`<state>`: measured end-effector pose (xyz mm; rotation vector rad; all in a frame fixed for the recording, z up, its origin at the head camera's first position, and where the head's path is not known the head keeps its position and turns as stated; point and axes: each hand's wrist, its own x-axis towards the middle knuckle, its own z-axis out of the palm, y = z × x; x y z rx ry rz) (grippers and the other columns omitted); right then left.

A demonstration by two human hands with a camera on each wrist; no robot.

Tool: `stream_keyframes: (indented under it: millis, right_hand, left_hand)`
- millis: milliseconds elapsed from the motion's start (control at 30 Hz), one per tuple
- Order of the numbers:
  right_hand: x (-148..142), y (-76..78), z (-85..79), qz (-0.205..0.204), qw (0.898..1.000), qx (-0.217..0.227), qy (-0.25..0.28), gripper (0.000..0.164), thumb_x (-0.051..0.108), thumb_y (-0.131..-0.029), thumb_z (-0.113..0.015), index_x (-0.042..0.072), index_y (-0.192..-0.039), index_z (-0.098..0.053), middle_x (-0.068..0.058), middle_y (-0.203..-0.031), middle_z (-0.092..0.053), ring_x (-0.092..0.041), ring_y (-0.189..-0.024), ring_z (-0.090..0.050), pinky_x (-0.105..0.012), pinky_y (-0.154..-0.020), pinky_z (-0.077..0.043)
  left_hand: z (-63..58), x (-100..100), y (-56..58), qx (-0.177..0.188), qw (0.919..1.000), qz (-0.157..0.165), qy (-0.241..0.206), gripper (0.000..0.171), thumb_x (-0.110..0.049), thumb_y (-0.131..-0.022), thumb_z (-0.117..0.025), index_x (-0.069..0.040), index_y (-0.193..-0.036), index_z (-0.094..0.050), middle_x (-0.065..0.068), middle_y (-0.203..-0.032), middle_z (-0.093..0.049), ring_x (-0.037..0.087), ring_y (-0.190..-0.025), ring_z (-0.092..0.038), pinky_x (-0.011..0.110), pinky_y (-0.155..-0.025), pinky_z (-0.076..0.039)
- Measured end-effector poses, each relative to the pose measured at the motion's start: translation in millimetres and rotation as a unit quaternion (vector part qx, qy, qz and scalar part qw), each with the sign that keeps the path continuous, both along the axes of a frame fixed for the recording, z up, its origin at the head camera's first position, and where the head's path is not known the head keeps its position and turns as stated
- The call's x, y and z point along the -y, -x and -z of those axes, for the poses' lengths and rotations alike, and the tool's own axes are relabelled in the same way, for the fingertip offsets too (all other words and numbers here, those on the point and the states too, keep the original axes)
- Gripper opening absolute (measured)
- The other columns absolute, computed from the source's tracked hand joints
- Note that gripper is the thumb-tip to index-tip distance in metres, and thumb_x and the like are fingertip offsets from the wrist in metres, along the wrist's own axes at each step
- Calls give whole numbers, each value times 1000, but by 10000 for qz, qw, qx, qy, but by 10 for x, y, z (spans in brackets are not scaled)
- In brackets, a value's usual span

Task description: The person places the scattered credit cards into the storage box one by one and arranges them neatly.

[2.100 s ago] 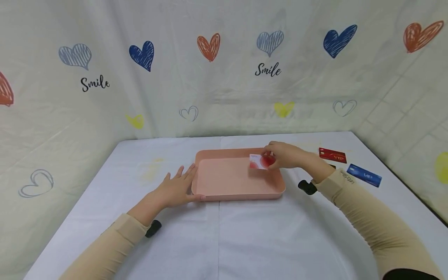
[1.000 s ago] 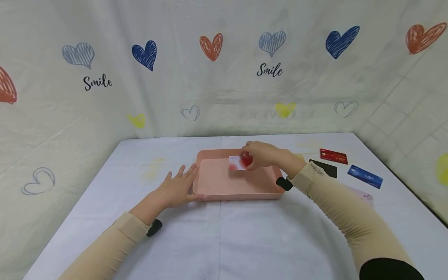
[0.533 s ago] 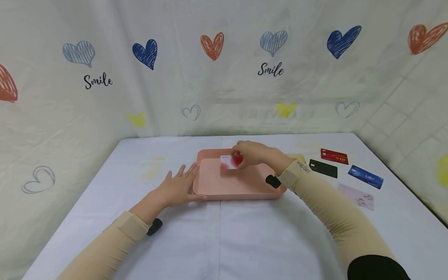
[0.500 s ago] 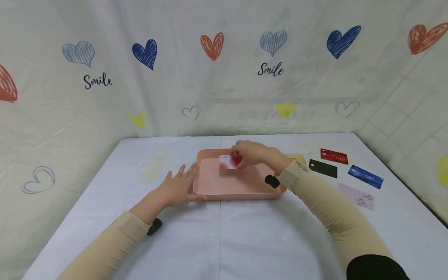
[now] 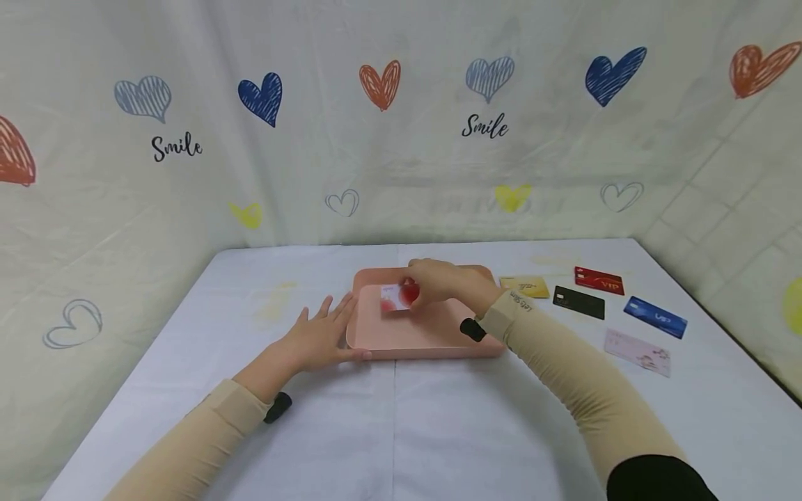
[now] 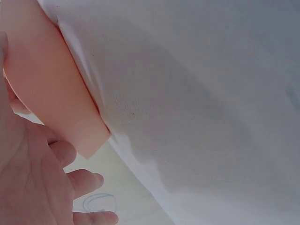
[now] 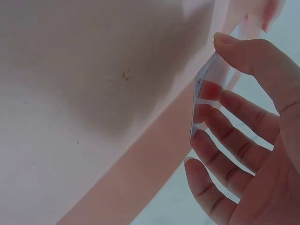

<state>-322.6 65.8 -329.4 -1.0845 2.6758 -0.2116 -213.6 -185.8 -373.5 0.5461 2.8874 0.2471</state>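
Note:
A shallow pink tray (image 5: 401,335) lies on the white-covered table. My left hand (image 5: 316,339) rests against the tray's left side with fingers spread. In the left wrist view, the palm and fingers of that hand (image 6: 33,173) show beside the tray wall (image 6: 54,89). Over the tray's left half, my right hand (image 5: 438,282) pinches a white card with red circles (image 5: 392,298). The right wrist view shows the thumb and fingers of that hand (image 7: 262,136) at the edges of the tilted card (image 7: 210,89), which stands clear of the tray floor.
Right of the tray lie several cards on the table: a gold card (image 5: 526,286), a black card (image 5: 579,302), a red VIP card (image 5: 599,280), a blue VIP card (image 5: 655,317) and a pale pink card (image 5: 638,352). A heart-printed cloth (image 5: 426,160) hangs behind the table.
The right hand has carried the white and red card leftward across the tray, dropping slightly at the end. Its arm now uncovers the gold, black and pale pink cards. The left hand keeps its place.

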Motion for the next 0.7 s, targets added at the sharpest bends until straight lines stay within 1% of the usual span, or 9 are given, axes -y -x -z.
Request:
stream_keyframes:
  millis: [200,367,533,700]
  right_hand:
    - [87,28,33,93,9999,39,-2,45,22,-88,-83,7,-127,-68,-7,-112,-60,-23,-103,-57,-38,-93,-50]
    - [176,55,74,229,9996,175,-79,47,23,-89,-81,9,-131,-65,-6,-113,-59,-23,-103,-57,-37,-91,-51]
    - [240,75,129,401,9989,207,-135,50,24,-90,-81,10,-134,-64,-5,-113,-59,-22,-103,-57,-36,-91,-52]
    - [300,86,169,408,9990,164,-122,47,24,-90,-81,10,-131,-65,-4,-114,-59,-21,-102,-57,-36,-91,-52]
  left_hand:
    - [14,10,3,-11,10000,-6,-48,114,-78,-87,-59,-9,-165,-12,6,-171,-12,45,-154,-11,74,-114,-12]
    - [23,16,13,30,10000,-37,6,114,-78,-87,-58,-11,-166,-11,5,-172,-10,45,-154,-10,74,-114,-12]
    - [13,4,3,27,10000,-52,43,113,-78,-87,-58,-12,-166,-10,3,-172,-9,45,-154,-11,74,-114,-13]
    - [-10,-5,-17,-5,10000,-53,21,112,-77,-88,-59,-11,-166,-11,4,-172,-11,45,-153,-13,74,-114,-13]
